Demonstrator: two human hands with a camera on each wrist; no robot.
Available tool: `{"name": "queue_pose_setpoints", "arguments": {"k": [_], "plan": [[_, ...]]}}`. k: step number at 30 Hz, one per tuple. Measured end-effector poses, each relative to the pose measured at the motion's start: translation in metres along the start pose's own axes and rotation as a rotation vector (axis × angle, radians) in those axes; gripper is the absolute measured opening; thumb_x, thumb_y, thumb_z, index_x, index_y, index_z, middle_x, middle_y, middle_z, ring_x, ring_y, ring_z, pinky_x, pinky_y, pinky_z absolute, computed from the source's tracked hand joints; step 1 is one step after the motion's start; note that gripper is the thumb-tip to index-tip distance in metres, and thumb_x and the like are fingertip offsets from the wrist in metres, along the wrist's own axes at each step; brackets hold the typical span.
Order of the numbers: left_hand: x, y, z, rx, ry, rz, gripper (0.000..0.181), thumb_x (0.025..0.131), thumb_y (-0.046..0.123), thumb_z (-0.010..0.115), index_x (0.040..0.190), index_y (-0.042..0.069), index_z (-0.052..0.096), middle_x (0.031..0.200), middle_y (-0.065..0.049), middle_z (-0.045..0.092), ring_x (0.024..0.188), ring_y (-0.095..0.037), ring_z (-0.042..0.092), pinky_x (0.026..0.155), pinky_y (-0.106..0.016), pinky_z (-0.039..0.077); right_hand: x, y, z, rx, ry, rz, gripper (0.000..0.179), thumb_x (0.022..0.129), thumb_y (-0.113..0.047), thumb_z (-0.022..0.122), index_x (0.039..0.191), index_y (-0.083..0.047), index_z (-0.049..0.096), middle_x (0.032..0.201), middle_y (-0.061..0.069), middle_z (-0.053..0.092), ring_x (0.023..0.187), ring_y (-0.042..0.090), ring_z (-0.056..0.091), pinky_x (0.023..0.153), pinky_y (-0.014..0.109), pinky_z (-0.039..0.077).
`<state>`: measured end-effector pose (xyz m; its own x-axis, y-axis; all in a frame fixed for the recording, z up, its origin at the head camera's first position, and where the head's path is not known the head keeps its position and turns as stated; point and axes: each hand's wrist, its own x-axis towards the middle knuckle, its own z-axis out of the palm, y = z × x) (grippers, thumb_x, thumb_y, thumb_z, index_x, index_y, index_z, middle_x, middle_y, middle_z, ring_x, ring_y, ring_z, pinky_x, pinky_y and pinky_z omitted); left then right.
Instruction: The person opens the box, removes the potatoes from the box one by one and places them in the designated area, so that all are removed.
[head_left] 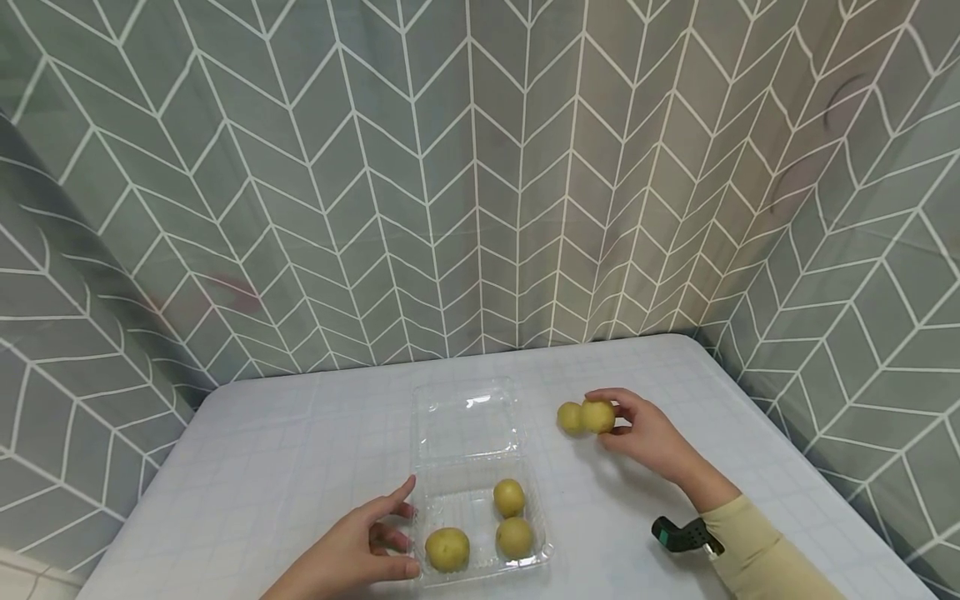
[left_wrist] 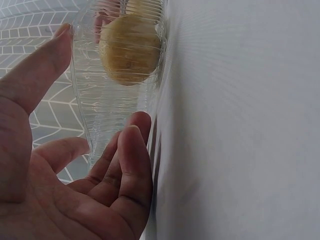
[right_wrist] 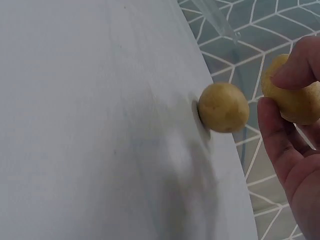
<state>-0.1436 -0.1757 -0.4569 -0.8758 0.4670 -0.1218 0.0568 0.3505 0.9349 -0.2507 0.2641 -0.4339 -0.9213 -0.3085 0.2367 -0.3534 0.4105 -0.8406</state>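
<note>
The held potato [head_left: 598,416] is pinched between the thumb and fingers of the right hand [head_left: 648,435], off the tabletop; the right wrist view shows a gap between it and the loose potato [right_wrist: 223,107] resting on the cloth just beside it. The right forearm reaches in from the lower right, the hand pointing leftward with thumb nearest the body.

The left hand [head_left: 366,543] is at the left side of the clear plastic clamshell container [head_left: 461,507], fingers spread and relaxed, gripping nothing. Its thumb tip and index fingertip touch the rim; the other fingers bend low beside the wall.

Five potatoes show in all: one held, one loose, three in the container. Of those three, two sit together along the right side and one lies front left. The one lid [head_left: 467,423] lies folded back, away from the person.

Beneath is one white-covered table [head_left: 315,433], with grey chevron-patterned curtains [head_left: 420,167] behind and at both sides.
</note>
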Motion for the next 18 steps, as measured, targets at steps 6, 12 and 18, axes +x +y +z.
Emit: {"name": "queue_pose_setpoints", "arguments": {"k": [6,12,18], "plan": [[-0.001,0.001,0.0,0.001,-0.002,0.004,0.095,0.081,0.022,0.084,0.156,0.008,0.028,0.13,-0.015,0.052,0.093,-0.019,0.062,0.077,-0.027,0.055,0.0,0.012,-0.008,-0.016,0.017,0.034,0.057,0.078,0.009,0.075,0.13,-0.009,0.06,0.136,0.013,0.053,0.11,0.033,0.059,0.086,0.036,0.053],[-0.001,0.002,0.0,0.01,0.0,-0.009,0.096,0.081,0.023,0.084,0.156,0.007,0.028,0.13,-0.014,0.053,0.094,-0.02,0.063,0.077,-0.026,0.055,0.001,0.021,-0.017,-0.05,0.027,0.075,0.057,0.08,0.004,0.076,0.132,-0.009,0.059,0.139,0.014,0.051,0.114,0.037,0.057,0.086,0.038,0.052],[0.0,0.001,0.001,0.002,0.007,-0.029,0.096,0.081,0.024,0.084,0.157,0.01,0.028,0.131,-0.013,0.053,0.095,-0.022,0.062,0.077,-0.026,0.054,0.003,0.03,-0.026,-0.133,0.027,0.118,0.056,0.082,-0.004,0.077,0.134,-0.012,0.06,0.14,0.015,0.051,0.117,0.039,0.055,0.087,0.043,0.048]]}}
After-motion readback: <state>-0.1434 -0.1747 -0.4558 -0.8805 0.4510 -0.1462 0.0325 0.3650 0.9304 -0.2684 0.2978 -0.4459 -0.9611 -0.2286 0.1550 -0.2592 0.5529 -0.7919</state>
